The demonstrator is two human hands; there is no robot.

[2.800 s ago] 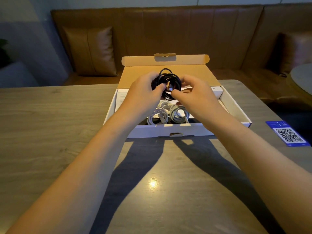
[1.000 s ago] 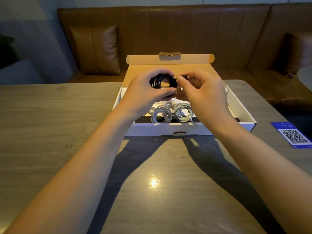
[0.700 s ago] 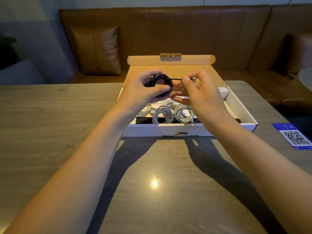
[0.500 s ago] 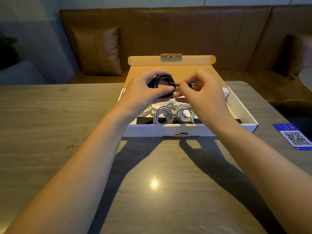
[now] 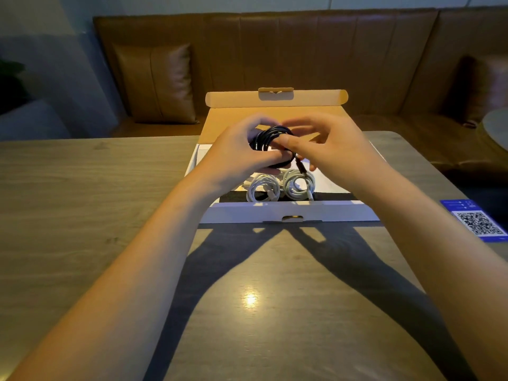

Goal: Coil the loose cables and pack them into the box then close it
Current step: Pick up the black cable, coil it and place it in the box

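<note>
Since half a second ago the right hand [image 5: 327,149] has brought the free plug end down from beside the black cable coil [image 5: 270,141] — it now dangles over the box [image 5: 288,213]. Left-hand fingers [image 5: 277,156] clasp the coil above the white coils [image 5: 280,185] while the right pinches the tail; unsecured, that tail could let the loops spring apart once released.

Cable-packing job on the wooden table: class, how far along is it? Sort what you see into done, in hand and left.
Done: two coiled white cables lie inside the open white cardboard box. In hand: the left hand grips the black cable coil while the right hand wraps its loose end. Left: placing that coil in the box and closing the raised lid.
</note>
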